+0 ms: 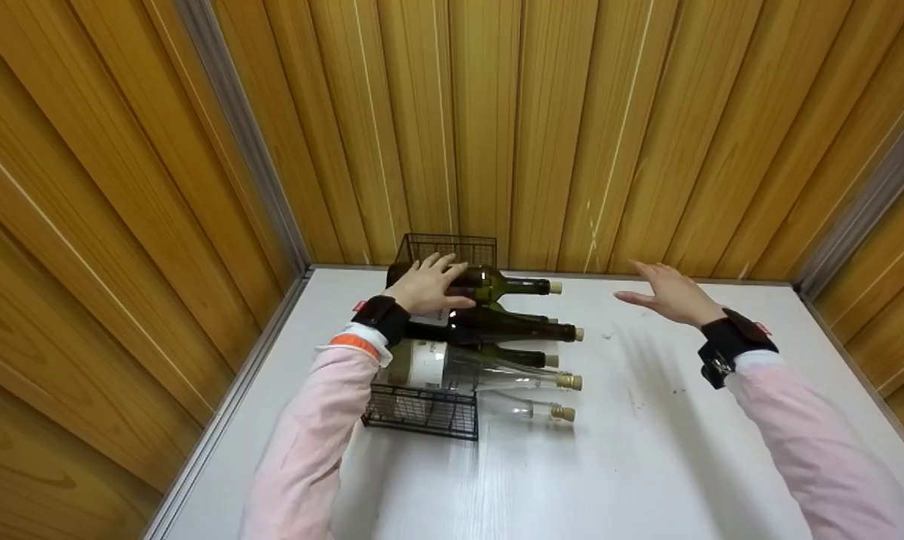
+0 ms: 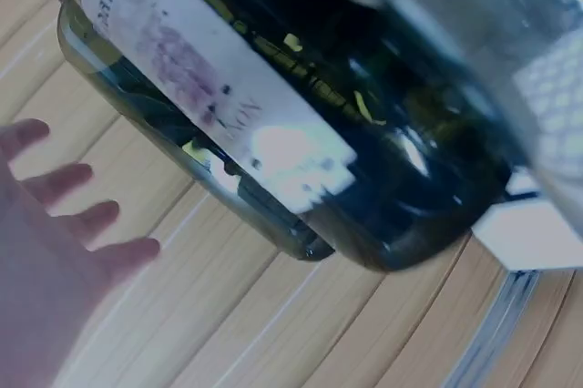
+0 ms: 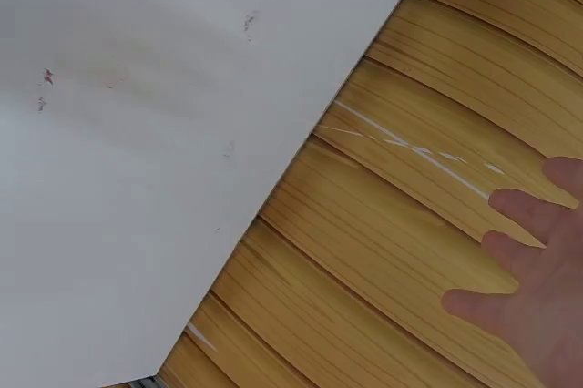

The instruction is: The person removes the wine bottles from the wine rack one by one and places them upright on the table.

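Note:
Several corked glass bottles lie on their sides in a black wire rack, necks pointing right. A green bottle is at the back, a darker labelled bottle in the middle and a clear bottle with a white label toward the front. My left hand is over the back bottles with its fingers spread. In the left wrist view, that hand appears beside two dark green bottles, one with a white label. My right hand hovers right of the corks, fingers extended, holding nothing.
The rack stands on a white table near its back left part. Wood-panelled walls rise behind and at both sides. Another clear bottle lies low at the front of the rack. Small marks dot the tabletop.

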{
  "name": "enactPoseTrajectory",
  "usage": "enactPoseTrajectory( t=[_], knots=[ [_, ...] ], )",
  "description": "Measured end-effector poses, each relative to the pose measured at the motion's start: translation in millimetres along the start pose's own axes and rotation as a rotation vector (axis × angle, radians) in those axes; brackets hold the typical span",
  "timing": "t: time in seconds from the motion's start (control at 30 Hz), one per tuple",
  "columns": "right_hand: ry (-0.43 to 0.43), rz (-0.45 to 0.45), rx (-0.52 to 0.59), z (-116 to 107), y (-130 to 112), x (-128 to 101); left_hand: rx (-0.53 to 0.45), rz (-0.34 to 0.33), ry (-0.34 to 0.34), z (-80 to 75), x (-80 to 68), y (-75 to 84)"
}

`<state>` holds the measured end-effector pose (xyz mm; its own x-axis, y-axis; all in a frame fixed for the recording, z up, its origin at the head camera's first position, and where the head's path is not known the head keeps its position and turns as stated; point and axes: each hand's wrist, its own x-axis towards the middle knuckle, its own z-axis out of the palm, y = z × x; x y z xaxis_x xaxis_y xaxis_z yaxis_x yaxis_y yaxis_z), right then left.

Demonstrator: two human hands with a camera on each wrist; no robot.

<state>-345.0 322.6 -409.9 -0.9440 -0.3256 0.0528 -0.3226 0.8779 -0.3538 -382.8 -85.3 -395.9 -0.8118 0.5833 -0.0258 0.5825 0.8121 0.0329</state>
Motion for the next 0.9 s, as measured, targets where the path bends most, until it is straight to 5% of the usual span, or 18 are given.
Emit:
enactPoseTrajectory(
  t=[0.2,0.43,0.9],
  knots=[
    [0.005,-0.035,0.076,9,9,-12,0.075,0.261,0.063,4.1,-22.4,7.9],
    [0.028,-0.078,0.127,18,10,-26,0.128,0.443,0.075,19.1,-47.8,21.7],
    [0.054,-0.121,0.157,23,-5,-47,0.110,0.487,-0.013,34.4,-72.8,17.8]
  ],
)
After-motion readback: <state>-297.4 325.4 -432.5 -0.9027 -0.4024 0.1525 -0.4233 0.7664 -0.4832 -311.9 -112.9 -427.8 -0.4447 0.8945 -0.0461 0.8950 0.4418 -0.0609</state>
